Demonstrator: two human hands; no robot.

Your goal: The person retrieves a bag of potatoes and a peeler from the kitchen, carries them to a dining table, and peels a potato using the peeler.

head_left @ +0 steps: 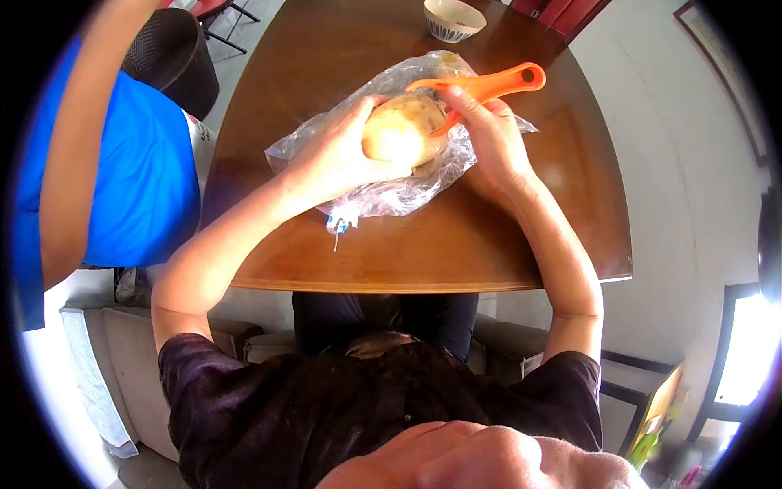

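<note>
- Potato (pixel 405 134): held above the table (pixel 407 261), over a crumpled clear plastic bag (pixel 391 198); its skin is yellowish with brown patches, and a bright glare covers part of it.
- Left hand (pixel 334 155): its grip is closed around the potato from the 9 o'clock side, thumb and fingers spread over it.
- Right hand (pixel 491 134): its grip is clasped on an orange peeler (pixel 501 83), at the potato's 3 o'clock side.
- The peeler's handle points to 2 o'clock, a hole at its end; its two prongs reach toward the potato. Whether the blade touches the skin, I cannot tell.
- The bag spreads out around the potato, a small blue-and-white piece (pixel 340 223) at its 7 o'clock edge.
- Patterned bowl (pixel 454 22): upright near the table's far edge, at 1 o'clock from the potato.
- Person in blue (pixel 142 163): beside the table, toward 9 o'clock.
</note>
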